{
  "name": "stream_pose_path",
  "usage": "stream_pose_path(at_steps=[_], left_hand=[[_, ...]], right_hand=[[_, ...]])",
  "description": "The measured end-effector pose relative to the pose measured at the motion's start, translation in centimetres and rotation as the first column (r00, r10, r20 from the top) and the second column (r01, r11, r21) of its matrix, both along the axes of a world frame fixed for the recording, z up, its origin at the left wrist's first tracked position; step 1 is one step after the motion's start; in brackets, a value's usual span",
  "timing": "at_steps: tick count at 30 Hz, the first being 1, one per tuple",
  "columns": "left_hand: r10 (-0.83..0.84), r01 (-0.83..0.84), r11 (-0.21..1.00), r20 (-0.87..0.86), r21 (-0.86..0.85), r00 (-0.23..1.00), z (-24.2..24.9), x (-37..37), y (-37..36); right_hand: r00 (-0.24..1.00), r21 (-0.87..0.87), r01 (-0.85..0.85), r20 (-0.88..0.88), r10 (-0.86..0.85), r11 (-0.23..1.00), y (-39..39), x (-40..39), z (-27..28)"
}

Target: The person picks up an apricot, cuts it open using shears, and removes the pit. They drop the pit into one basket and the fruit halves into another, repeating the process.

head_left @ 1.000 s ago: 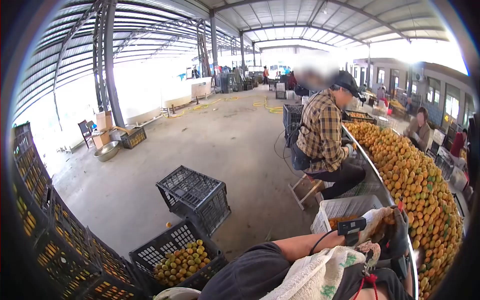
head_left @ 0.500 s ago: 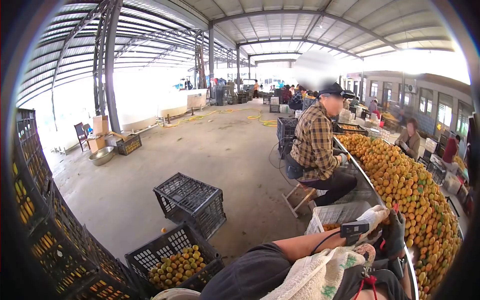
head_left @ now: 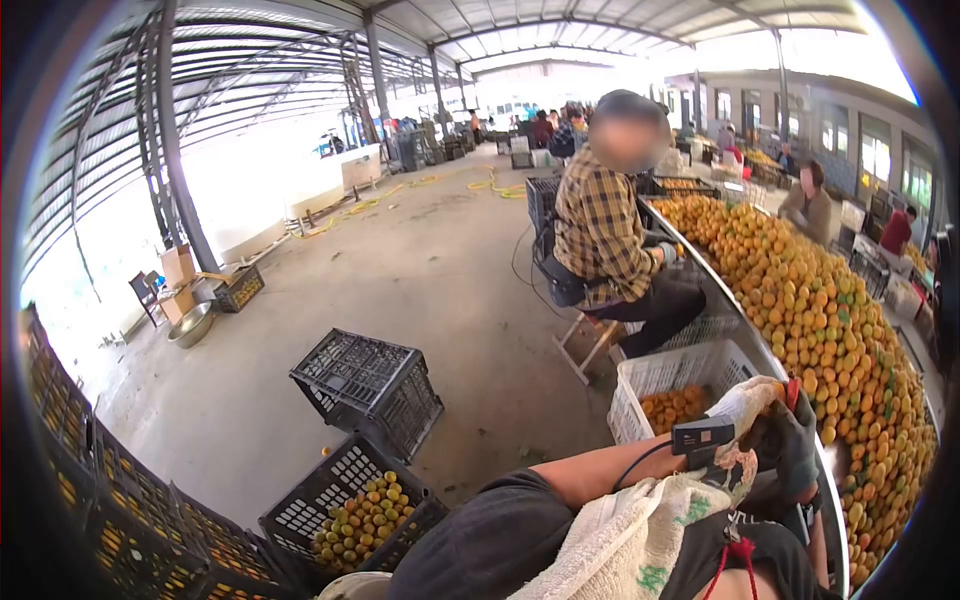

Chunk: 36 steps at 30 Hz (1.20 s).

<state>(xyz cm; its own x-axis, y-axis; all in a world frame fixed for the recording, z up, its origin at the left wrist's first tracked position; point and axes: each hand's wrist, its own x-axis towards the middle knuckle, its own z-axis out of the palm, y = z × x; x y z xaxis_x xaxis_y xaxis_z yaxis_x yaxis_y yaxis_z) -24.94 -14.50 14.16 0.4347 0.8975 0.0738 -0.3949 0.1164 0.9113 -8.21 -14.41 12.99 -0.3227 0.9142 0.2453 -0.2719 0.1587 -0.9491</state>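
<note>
My left hand (head_left: pixel 744 402), in a white glove with a small black device strapped at the wrist, is closed at the edge of the fruit trough. A bit of an orange fruit (head_left: pixel 779 391) shows at its fingertips. Right beside it, my right hand (head_left: pixel 798 445) in a dark grey glove is closed around a red-handled tool (head_left: pixel 793 392), whose working end is hidden. Both hands meet above the metal rim (head_left: pixel 735 290) of the trough. Heaped orange fruit (head_left: pixel 800 310) lies just beyond them. Below my left hand stands a white crate (head_left: pixel 628 398) with orange fruit inside.
A person in a plaid shirt (head_left: pixel 600 225) sits on a stool ahead along the trough. A black crate (head_left: pixel 285 530) of greenish-orange fruit stands at my left, near another black crate (head_left: pixel 365 375). Stacked fruit crates (head_left: pixel 130 500) line the far left. More people work across the heap.
My view has tilted and shifted, so the surroundings sit differently in it. Both hands remain together at the trough edge, and more fruit shows in the white crate.
</note>
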Motion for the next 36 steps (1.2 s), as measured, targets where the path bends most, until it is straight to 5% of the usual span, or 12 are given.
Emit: stream_pose_path(at_steps=[3,7,8,11,13,15,19,26,29,31,36], left_hand=[[0.063,-0.078,0.993,-0.173,-0.083,0.983,-3.5,1.6,4.4],[0.188,-0.149,0.980,-0.366,0.133,0.911,-5.8,1.1,6.4],[0.133,-0.122,0.989,-0.148,0.084,0.980,-6.5,1.4,7.2],[0.022,-0.030,0.994,-0.078,-0.103,0.997,-8.0,1.0,9.0],[0.073,-0.086,0.988,-0.098,-0.129,0.992,-8.3,1.0,9.6],[-0.096,0.113,0.916,0.064,-0.385,0.993,-8.4,0.0,10.3],[0.157,0.064,0.762,0.280,-0.645,0.947,-8.0,1.8,11.5],[0.008,0.139,0.772,0.228,-0.621,0.974,-13.8,1.9,15.7],[0.169,0.072,0.752,0.298,-0.655,0.940,-15.0,2.4,16.6],[0.049,0.198,0.675,0.311,-0.711,0.949,-12.4,1.0,17.1],[0.001,0.159,0.684,0.218,-0.712,0.976,-13.7,0.9,17.9]], right_hand=[[0.996,0.072,0.083,-0.039,-0.080,0.994,4.0,1.2,-4.5],[0.996,0.092,0.089,0.016,-0.090,0.992,4.2,-0.4,-3.6],[0.991,0.127,0.096,0.080,-0.107,0.987,4.6,0.1,-3.8],[0.993,0.017,0.113,0.035,-0.113,0.993,7.2,0.5,-6.6],[0.975,0.101,0.132,0.169,-0.147,0.986,8.0,0.7,-7.1],[0.963,0.154,0.148,0.203,-0.178,0.977,8.5,0.1,-6.8],[0.940,0.207,0.112,0.295,-0.171,0.972,11.7,1.0,-8.6],[0.951,-0.035,0.099,0.299,-0.084,0.994,14.6,0.4,-9.5],[0.917,0.058,0.085,0.386,-0.101,0.995,15.9,0.8,-10.5],[0.922,0.055,0.083,0.375,-0.098,0.995,16.3,0.8,-11.0],[0.910,0.062,0.053,0.409,-0.073,0.997,16.9,1.2,-11.6]])
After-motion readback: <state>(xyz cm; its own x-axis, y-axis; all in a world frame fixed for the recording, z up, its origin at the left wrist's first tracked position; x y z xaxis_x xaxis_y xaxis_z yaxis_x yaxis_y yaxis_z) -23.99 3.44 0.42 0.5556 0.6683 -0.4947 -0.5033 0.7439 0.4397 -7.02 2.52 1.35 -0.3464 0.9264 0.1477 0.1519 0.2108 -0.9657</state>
